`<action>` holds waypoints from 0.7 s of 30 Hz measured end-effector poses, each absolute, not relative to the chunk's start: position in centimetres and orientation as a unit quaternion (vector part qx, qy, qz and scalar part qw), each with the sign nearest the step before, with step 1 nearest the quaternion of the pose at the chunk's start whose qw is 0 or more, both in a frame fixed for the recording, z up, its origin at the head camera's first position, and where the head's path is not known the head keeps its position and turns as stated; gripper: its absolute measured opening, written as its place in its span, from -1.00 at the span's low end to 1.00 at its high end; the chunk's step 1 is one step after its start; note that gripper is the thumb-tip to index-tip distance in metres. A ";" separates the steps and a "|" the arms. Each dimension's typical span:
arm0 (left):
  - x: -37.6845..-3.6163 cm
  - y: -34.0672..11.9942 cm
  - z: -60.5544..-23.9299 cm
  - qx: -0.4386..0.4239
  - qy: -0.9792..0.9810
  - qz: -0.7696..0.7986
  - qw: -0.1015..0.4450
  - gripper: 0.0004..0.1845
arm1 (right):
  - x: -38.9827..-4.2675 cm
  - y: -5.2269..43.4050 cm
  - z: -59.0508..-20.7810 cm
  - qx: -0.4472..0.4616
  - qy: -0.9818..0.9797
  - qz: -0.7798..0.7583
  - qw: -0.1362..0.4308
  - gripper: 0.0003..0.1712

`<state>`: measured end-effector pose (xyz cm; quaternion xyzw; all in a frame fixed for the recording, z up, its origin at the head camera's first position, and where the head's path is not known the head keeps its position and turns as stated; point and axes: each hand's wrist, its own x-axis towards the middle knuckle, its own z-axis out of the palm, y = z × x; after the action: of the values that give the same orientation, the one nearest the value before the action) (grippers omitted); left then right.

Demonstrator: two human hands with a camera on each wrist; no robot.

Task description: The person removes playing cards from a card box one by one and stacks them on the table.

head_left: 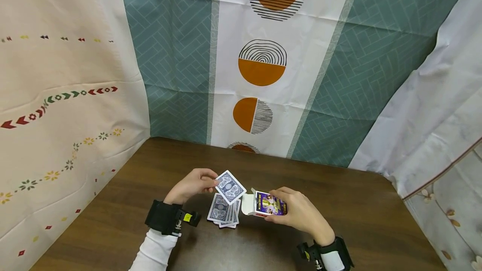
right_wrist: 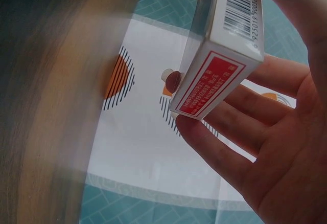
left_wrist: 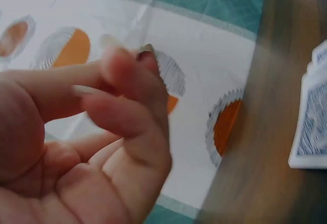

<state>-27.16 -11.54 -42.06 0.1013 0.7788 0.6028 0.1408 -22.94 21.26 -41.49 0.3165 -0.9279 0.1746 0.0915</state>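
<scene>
In the head view my left hand [head_left: 196, 185] pinches a blue-and-white patterned playing card [head_left: 229, 186] by its left corner, back side up. Whether more than one card is in that pinch I cannot tell. Below it a loose, fanned pile of playing cards [head_left: 219, 210] lies on the table; its edge also shows in the left wrist view. My right hand [head_left: 299, 210] grips a purple and yellow card box [head_left: 269, 204], its white flap [head_left: 248, 204] open towards the cards. The right wrist view shows the box's barcode end [right_wrist: 240, 14], with fingers behind it.
The brown wooden table [head_left: 369, 212] spreads around both hands. A patterned teal and white cloth [head_left: 180, 74] hangs behind its far edge. Pale cloths drape on the left [head_left: 56, 145] and right [head_left: 414, 116].
</scene>
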 end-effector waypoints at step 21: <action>-28.6 -9.8 -47.5 -0.025 0.858 0.510 0.064 -0.97 | -23.2 21.5 -41.8 0.316 -0.928 0.179 0.082 -0.23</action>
<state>-28.59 -9.82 -47.54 -0.0247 0.8575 0.5098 0.0645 -23.18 21.47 -41.80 0.3158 -0.9283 0.1785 0.0818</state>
